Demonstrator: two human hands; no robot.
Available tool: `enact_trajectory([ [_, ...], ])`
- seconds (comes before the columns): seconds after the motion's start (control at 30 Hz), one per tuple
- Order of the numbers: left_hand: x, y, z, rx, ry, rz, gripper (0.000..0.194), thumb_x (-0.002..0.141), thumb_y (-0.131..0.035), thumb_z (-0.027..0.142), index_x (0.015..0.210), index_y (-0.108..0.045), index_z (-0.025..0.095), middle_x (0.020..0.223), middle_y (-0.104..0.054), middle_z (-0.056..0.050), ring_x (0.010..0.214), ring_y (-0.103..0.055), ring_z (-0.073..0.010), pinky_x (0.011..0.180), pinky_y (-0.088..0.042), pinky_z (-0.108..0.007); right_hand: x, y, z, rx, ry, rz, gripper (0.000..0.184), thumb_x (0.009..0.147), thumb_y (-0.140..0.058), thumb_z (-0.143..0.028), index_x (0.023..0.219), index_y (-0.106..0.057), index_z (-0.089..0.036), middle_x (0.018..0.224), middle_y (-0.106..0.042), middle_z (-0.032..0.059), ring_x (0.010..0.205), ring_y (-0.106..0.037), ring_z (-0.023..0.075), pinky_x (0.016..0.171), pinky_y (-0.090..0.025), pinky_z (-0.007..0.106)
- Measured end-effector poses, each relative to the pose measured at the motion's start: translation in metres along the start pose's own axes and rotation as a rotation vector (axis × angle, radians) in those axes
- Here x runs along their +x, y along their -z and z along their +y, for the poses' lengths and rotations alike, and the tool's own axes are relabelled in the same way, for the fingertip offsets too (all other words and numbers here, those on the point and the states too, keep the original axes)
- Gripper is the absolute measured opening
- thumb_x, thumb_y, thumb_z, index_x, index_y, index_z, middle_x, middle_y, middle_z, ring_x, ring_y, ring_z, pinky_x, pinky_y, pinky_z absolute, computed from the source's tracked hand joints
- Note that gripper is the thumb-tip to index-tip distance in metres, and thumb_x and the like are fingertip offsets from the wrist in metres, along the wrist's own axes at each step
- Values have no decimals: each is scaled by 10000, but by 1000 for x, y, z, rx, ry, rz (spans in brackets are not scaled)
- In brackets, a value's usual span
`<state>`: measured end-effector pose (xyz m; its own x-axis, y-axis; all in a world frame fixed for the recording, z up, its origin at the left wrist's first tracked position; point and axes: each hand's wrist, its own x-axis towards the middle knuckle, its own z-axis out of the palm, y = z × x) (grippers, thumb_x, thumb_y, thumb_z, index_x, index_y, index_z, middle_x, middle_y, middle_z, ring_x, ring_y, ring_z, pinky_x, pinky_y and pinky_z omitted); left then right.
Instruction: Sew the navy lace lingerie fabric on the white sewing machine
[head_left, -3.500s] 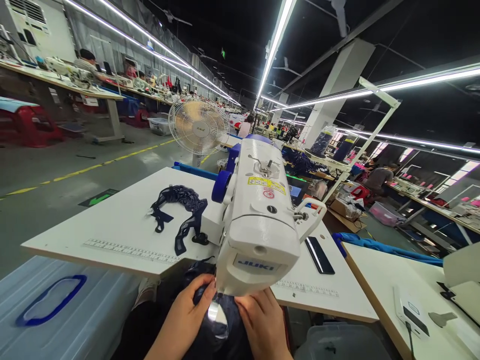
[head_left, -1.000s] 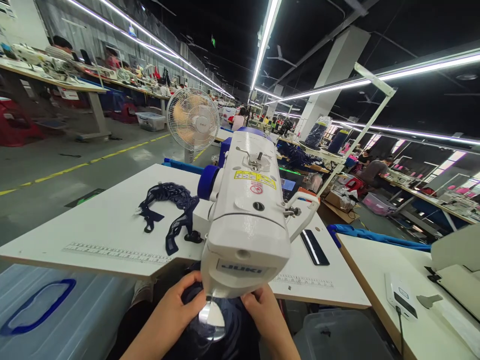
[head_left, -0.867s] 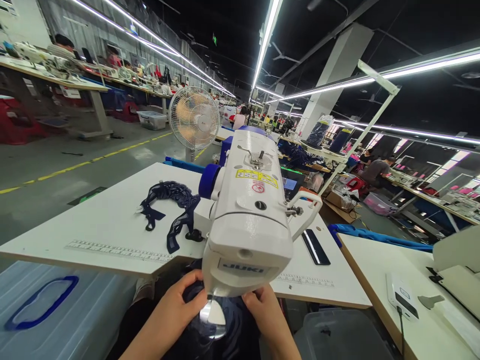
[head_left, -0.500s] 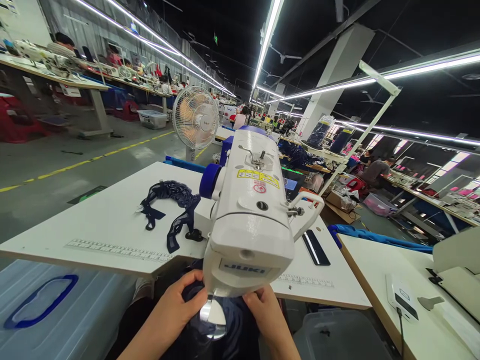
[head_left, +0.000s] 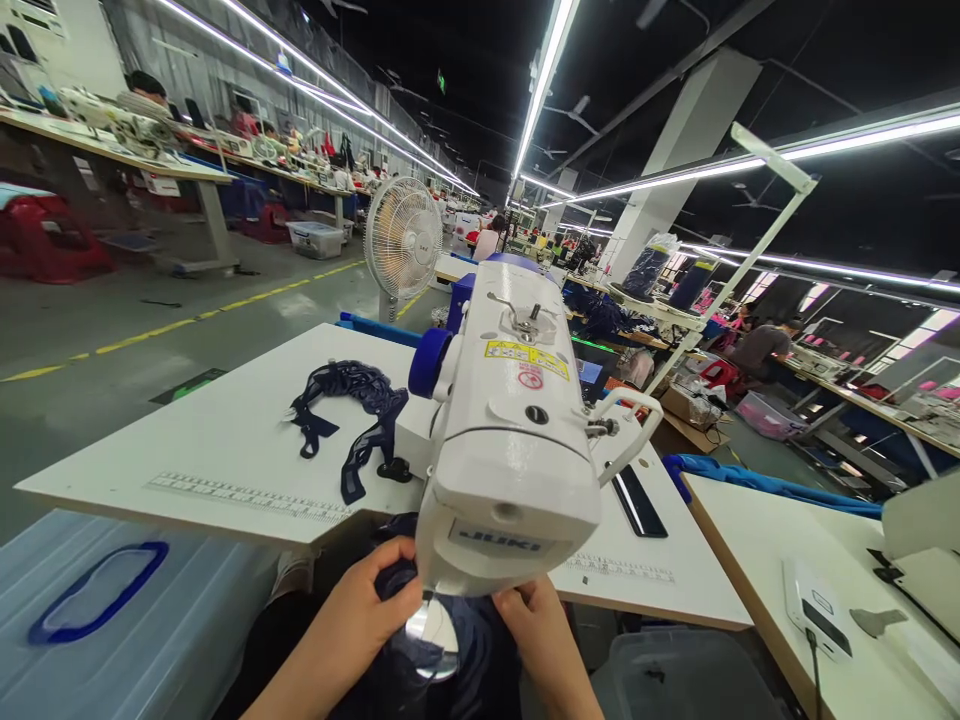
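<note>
A white JUKI sewing machine stands on a white table, its head end toward me. Under that end lies dark navy fabric, lit by the machine's lamp. My left hand pinches the fabric's left side with thumb and fingers closed on it. My right hand grips the fabric's right side, fingers curled just below the machine's face. The needle area is mostly hidden by the machine head.
A navy lace strip lies on the table left of the machine, a black phone to its right. A translucent bin with a blue handle sits at lower left. A fan stands behind. Another white table is at right. People work at distant benches.
Both hands stay on the navy fabric under the machine head with only small shifts. The view has drifted slightly.
</note>
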<state>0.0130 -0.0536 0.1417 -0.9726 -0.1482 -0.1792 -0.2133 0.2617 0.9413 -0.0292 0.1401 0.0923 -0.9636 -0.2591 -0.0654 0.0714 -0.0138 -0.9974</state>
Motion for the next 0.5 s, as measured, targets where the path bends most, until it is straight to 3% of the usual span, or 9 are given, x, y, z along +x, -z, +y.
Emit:
enact_trajectory([
  [0.23, 2, 0, -5, -23, 9, -14, 341, 729, -558, 415, 987, -610, 198, 851, -677, -10, 838, -624, -226, 796, -449, -262, 0, -1, -2, 66, 45, -45, 240, 764, -606, -219, 1000, -626, -178, 932, -677, 54, 1000, -594, 225, 909, -431, 313],
  [0.5, 0, -2, -4, -46, -29, 43, 306, 723, -565, 428, 920, -621, 201, 844, -730, -6, 890, -671, -228, 788, -473, -236, 1, -2, 5, 55, 28, 28, 123, 746, -616, -239, 860, -622, -192, 807, -646, 29, 853, -585, 204, 808, -449, 294],
])
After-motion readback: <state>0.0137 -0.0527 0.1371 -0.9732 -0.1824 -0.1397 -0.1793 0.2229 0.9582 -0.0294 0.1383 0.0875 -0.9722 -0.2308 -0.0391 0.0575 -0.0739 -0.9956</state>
